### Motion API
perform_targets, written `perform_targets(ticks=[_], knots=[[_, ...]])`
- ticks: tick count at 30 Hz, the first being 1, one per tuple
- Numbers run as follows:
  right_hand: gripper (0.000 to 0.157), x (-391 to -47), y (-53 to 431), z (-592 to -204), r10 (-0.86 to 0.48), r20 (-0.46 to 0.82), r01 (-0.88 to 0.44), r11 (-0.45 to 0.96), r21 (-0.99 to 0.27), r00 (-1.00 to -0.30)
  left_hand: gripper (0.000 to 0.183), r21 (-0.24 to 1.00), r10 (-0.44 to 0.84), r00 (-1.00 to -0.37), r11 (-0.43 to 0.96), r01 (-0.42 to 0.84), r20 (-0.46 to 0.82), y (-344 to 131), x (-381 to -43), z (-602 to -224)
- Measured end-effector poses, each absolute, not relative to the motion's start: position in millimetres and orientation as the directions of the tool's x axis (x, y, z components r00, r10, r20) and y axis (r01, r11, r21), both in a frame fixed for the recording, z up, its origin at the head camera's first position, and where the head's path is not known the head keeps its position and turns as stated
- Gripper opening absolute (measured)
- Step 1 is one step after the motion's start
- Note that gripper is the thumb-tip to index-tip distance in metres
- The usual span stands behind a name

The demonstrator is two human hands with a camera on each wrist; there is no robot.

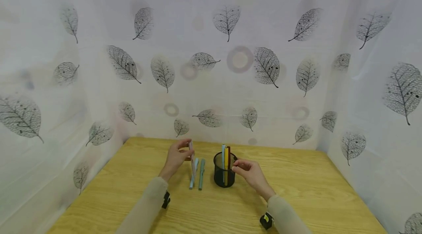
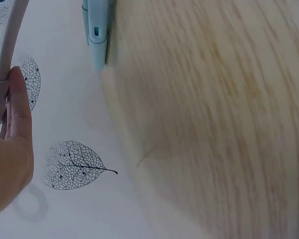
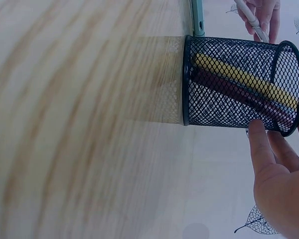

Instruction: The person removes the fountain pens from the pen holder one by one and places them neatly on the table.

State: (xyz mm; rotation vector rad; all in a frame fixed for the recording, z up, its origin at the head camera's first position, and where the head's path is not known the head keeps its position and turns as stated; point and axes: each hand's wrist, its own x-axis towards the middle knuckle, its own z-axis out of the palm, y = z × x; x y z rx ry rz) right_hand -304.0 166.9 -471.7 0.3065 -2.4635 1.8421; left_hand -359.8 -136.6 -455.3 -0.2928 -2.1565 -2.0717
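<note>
A pale pinkish-white pen (image 1: 192, 159) stands nearly upright, pinched near its top by my left hand (image 1: 178, 157). Just right of this hand, a light blue pen (image 1: 192, 181) and a green pen (image 1: 201, 175) lie side by side on the table. A black mesh pen holder (image 1: 220, 175) stands upright to their right, with a light blue pen (image 1: 223, 149), a yellow pen (image 1: 226, 157) and a dark red pen (image 1: 229, 153) inside. My right hand (image 1: 252, 177) holds the pen holder at its right side near the rim, as the right wrist view (image 3: 279, 174) shows.
The wooden table (image 1: 280, 197) carries these things near its back edge. A pale curtain (image 1: 204, 91) with a leaf print hangs behind and along both sides. Dark wrist cameras (image 1: 266, 221) are strapped on both sleeves.
</note>
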Motion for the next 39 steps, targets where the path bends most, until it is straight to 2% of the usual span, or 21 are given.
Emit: perform_targets(ticks=[10, 20, 39], knots=[[0.022, -302.3, 166.3, -469.7, -0.141, 0.162, -0.194, 0.252, -0.948, -0.977, 0.057, 0.981, 0.091, -0.984, 0.103, 0.165, 0.156, -144.6, -363.3, -461.3], [0.019, -302.0, 167.2, -471.4, -0.127, 0.154, -0.183, 0.261, -0.948, -0.980, 0.057, 0.981, 0.084, -0.989, 0.145, 0.129, 0.118, -148.6, -366.2, -466.5], [0.022, -304.5, 167.2, -472.1, -0.132, 0.171, -0.201, 0.265, -0.943, -0.976, 0.057, 0.971, 0.156, -0.987, 0.233, 0.062, 0.026, -158.6, -373.0, -474.3]])
